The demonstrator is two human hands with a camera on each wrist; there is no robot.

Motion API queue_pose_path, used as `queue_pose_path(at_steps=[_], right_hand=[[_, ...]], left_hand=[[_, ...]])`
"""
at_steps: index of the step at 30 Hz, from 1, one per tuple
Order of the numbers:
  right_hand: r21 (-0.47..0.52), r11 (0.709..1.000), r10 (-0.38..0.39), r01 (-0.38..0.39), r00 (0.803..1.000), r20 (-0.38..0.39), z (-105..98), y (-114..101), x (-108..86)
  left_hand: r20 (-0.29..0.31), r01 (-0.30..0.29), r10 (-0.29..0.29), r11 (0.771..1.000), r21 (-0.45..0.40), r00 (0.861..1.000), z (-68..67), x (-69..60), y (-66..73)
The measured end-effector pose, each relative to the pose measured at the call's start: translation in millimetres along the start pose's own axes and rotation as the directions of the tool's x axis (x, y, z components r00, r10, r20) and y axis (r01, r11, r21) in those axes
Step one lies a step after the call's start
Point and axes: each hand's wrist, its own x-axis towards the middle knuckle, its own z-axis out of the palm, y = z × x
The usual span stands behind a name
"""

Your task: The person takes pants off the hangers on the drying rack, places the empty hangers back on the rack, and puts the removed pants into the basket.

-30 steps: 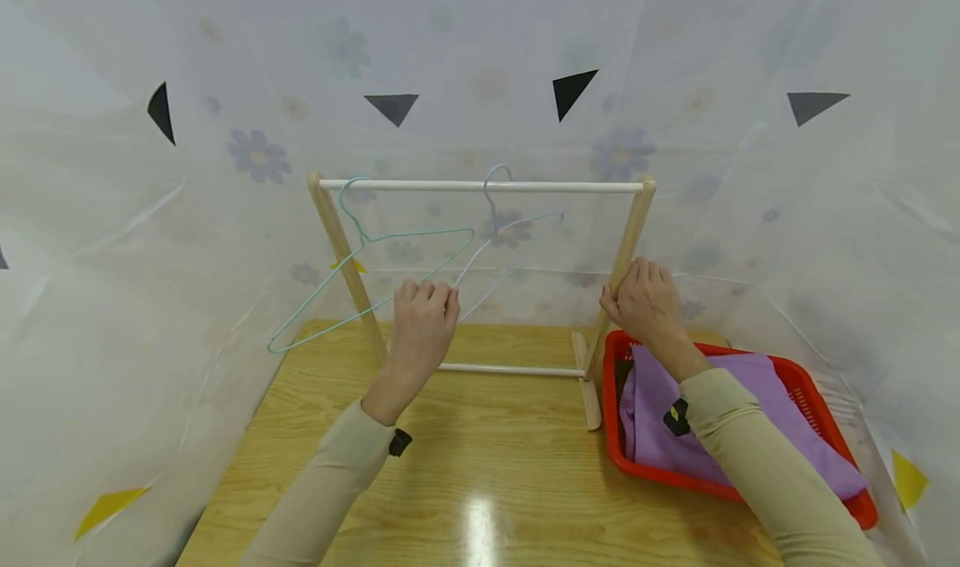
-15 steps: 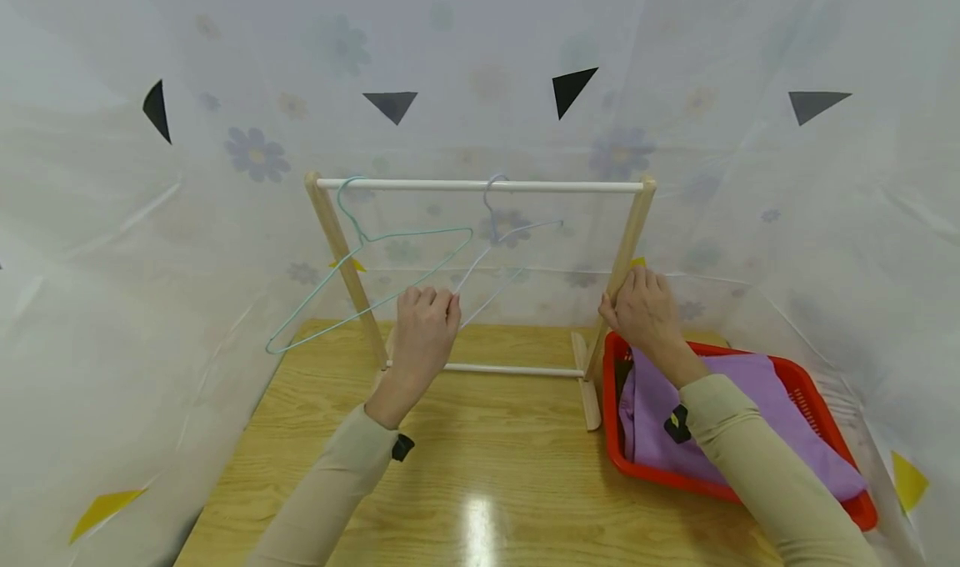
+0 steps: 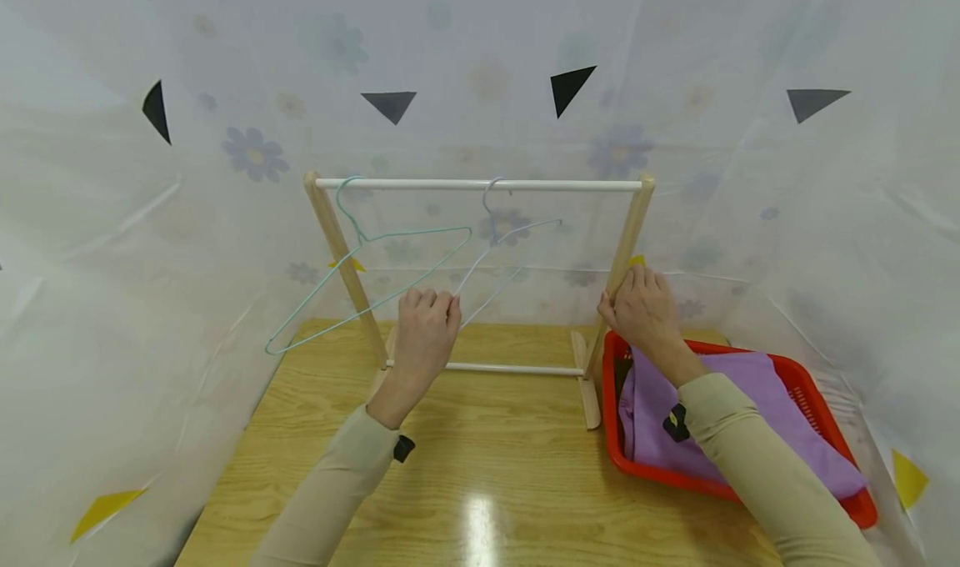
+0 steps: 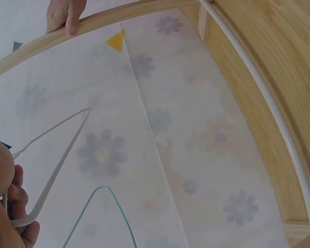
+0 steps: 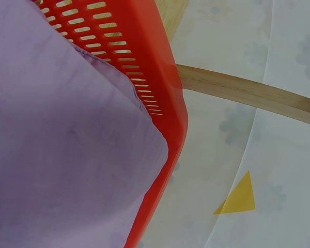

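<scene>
My left hand [image 3: 426,329] grips one end of a pale lavender wire hanger [image 4: 56,175], fingers curled round it. That hanger's hook sits over the white top bar [image 3: 420,185] of a small wooden clothes rack, near the middle. A mint-green wire hanger [image 3: 422,233] hangs bare from the bar's left end. My right hand [image 3: 643,313] holds the rack's right wooden post [image 3: 632,225] about halfway down. The right wrist view catches only a sliver of that hand at its right edge.
On the right of the wooden table [image 3: 487,459] stands a red basket [image 3: 613,434] with folded purple cloth [image 3: 654,442] in it, below my right forearm. A lower white rail [image 3: 513,370] joins the rack's feet. Flower-patterned sheeting surrounds the table.
My left hand has come down slightly, and the lavender hanger's hook has dropped from above the bar to rest over it. The right hand stays on the post.
</scene>
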Motion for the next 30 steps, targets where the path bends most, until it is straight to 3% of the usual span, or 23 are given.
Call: queue_pose_path(at_steps=[16,26,30], right_hand=[[-0.002,1.0,0.003,-0.003,1.0,0.0,-2.2,-1.6,0.2],[0.01,1.0,0.016,-0.016,1.0,0.009,-2.5,-0.5,-0.2],[0.011,1.0,0.028,-0.028,0.999,0.028,-4.3,-1.2,-0.3]], left_hand=[[-0.01,-0.003,0.002,1.0,-0.029,1.0,3.5,-3.1,-2.5],[0.039,0.072,-0.069,0.992,-0.099,0.997,-6.6,-10.0,-3.9],[0.066,0.102,-0.097,0.991,-0.088,0.993,-10.4,-15.2,-5.8]])
